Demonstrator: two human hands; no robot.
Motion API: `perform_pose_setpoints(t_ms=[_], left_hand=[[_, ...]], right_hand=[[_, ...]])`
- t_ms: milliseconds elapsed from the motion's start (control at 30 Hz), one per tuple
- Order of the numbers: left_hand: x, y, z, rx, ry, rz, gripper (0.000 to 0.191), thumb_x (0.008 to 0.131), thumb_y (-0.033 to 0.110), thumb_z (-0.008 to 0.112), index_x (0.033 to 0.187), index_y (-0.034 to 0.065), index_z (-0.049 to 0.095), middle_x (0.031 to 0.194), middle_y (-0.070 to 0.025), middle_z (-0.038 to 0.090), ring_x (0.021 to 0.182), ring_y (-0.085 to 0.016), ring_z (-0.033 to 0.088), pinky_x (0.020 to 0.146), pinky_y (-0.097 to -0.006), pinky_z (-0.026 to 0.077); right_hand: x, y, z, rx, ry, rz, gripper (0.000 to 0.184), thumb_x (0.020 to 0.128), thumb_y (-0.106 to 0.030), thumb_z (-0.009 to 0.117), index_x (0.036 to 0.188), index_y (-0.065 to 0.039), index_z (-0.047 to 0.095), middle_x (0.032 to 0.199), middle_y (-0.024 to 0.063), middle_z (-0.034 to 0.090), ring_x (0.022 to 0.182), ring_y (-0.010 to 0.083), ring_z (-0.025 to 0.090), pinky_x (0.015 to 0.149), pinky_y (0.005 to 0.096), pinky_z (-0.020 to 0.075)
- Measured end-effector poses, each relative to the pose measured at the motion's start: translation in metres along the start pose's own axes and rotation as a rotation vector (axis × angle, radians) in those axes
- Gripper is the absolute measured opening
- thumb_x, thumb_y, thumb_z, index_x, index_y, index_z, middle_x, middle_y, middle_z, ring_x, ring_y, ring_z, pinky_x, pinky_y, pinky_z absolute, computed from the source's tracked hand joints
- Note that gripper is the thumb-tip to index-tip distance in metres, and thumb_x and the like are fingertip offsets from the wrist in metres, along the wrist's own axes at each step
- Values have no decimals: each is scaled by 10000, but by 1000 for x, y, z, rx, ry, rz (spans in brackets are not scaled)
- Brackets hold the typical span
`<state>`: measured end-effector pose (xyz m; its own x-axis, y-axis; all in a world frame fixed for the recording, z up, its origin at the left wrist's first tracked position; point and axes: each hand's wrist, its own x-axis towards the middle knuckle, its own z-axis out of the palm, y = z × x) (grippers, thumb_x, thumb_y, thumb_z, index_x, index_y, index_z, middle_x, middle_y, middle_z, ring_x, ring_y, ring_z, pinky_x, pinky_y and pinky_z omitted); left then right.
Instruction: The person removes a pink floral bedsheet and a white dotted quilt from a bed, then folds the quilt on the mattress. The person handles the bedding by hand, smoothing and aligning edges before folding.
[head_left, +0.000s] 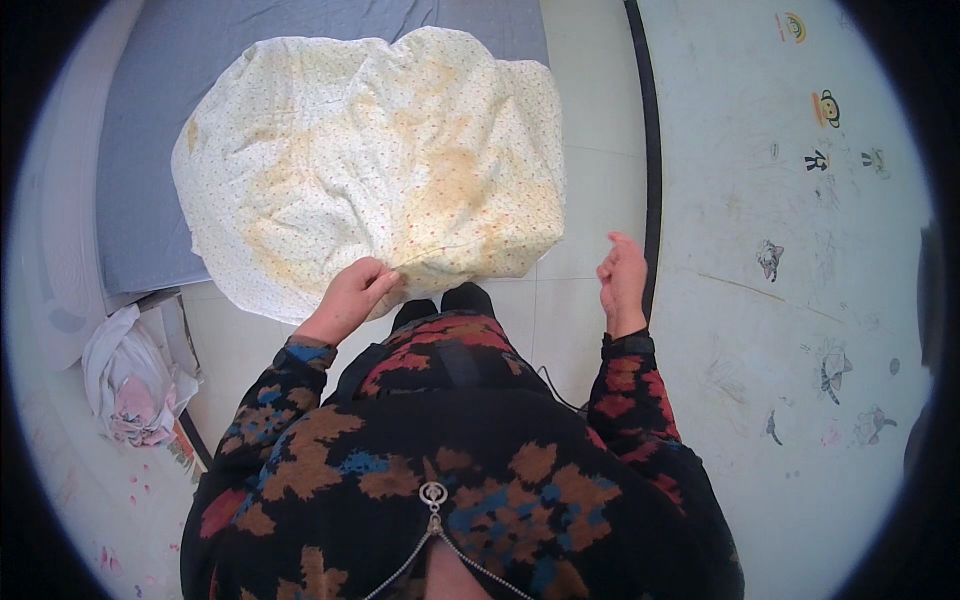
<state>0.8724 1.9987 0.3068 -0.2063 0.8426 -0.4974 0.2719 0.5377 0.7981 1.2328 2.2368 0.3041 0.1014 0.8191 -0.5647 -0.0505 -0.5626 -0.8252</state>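
A white cloth with a small floral print and yellowish-brown stains (450, 172) lies bunched over the end of a bed and hangs past its edge. At its near edge, my left hand (352, 296) pinches the fabric between thumb and fingers. My right hand (624, 277) is off to the right of the cloth, touching nothing, its fingers partly curled; whether they are apart is hard to make out. Folds hide what lies beneath the cloth.
The bed has a grey-blue sheet (150, 187). A white plastic bag with pink contents (135, 382) stands at the left. On the right, a black baseboard (651, 150) runs along a pale wall bearing cartoon stickers and scribbles (750, 337). Light floor tiles (592, 180) lie between.
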Motion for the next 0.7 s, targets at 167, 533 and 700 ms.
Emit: perform_pose_setpoints(t_ms=[167,533,700], left_hand=[[1,2,1,-6,-6,-30,270,972,273,668,890,16,656,815,-106,621,778,-215,591,721,-345,484],[1,1,0,12,-2,-14,279,968,283,677,896,13,669,823,-109,629,777,-222,598,715,-351,483],[6,-5,1,0,-4,-7,287,965,290,678,893,12,666,821,-113,630,777,-229,599,719,-351,485]], right_hand=[[-20,50,51,-544,-327,398,218,912,-293,702,954,-85,655,707,-73,443,541,54,391,466,230,318],[-17,54,43,113,-404,240,63,988,-157,601,1014,-100,605,1096,25,683,1044,163,599,959,345,452],[-4,18,38,419,-291,154,84,1020,-139,552,957,-84,550,1001,70,662,1012,220,603,1015,369,438]])
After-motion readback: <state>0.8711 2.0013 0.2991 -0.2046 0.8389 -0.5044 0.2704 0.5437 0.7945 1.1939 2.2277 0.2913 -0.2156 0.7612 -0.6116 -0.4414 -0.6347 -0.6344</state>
